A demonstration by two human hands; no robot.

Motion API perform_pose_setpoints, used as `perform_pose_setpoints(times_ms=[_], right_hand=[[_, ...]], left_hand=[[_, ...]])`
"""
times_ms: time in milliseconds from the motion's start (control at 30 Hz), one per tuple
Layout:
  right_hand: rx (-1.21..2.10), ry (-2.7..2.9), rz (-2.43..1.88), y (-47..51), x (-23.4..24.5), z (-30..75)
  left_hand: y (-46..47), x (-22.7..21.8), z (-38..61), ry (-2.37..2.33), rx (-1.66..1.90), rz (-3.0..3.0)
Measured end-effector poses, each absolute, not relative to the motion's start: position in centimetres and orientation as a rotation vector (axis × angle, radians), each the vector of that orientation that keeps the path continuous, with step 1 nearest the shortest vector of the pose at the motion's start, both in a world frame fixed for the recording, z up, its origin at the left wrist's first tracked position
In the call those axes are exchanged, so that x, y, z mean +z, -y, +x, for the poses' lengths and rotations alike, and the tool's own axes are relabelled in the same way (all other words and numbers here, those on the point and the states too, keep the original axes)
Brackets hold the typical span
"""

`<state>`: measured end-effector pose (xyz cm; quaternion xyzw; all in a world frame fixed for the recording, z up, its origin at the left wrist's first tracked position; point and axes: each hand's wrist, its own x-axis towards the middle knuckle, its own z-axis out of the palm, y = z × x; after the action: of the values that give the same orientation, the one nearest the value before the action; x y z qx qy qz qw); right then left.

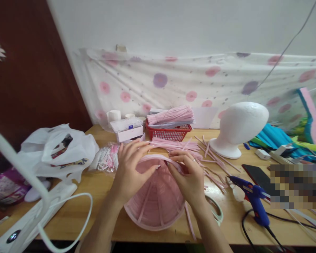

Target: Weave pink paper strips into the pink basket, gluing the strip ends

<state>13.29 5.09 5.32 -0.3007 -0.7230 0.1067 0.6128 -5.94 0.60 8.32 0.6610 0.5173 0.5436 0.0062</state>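
A pink, ribbed, bowl-shaped piece (158,200) stands in front of me near the table's front edge, its hollow side turned up towards me. At its far rim, my left hand (133,163) curls its fingers over the outside, with the thumb on the inside. Gripping the same rim a little further right is my right hand (188,172), with a ring on one finger. A pink strip runs along the rim between the two hands. The fingertips on the outer side are partly hidden.
Loose pink strips (173,144) lie behind the piece, before a red basket (168,133) of bundled strips. On the right are a white foam head (239,126), a blue glue gun (255,200) with its cable, and scissors (216,211). A white lamp arm (23,168) and plastic bag (65,151) occupy the left.
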Motion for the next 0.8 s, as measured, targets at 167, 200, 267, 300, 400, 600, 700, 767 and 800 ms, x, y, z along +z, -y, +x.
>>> perform_pose_setpoints(times_ms=[167,200,267,300,400,600,700,767,800], right_hand=[[0.047,1.829,-0.595,-4.8,6.2,13.3],[0.0,1.85,-0.579,-4.6,6.4,13.3],[-0.073,1.877,-0.557,-4.2,6.6,13.6],[-0.102,1.885,-0.545,-3.9,6.7,13.8],[-0.157,1.895,-0.525,-2.7,7.0,14.6],[-0.115,1.891,-0.523,-0.7,6.8,15.2],[-0.064,1.841,-0.555,-0.5,6.3,15.1],[-0.051,1.821,-0.566,-0.5,6.0,15.0],[-0.054,1.813,-0.57,-0.6,5.8,15.0]], left_hand=[[-0.2,10.2,-6.0,-1.63,1.246,2.308],[0.1,10.4,-6.1,-1.641,1.195,2.308],[0.8,10.7,-6.2,-1.673,1.119,2.303],[1.2,10.7,-6.2,-1.684,1.09,2.307],[2.6,10.9,-6.2,-1.678,1.076,2.336],[4.9,11.1,-6.4,-1.666,1.211,2.323],[5.8,10.7,-6.4,-1.627,1.237,2.269],[6.3,10.4,-6.3,-1.612,1.212,2.232],[6.5,10.3,-6.3,-1.605,1.199,2.218]])
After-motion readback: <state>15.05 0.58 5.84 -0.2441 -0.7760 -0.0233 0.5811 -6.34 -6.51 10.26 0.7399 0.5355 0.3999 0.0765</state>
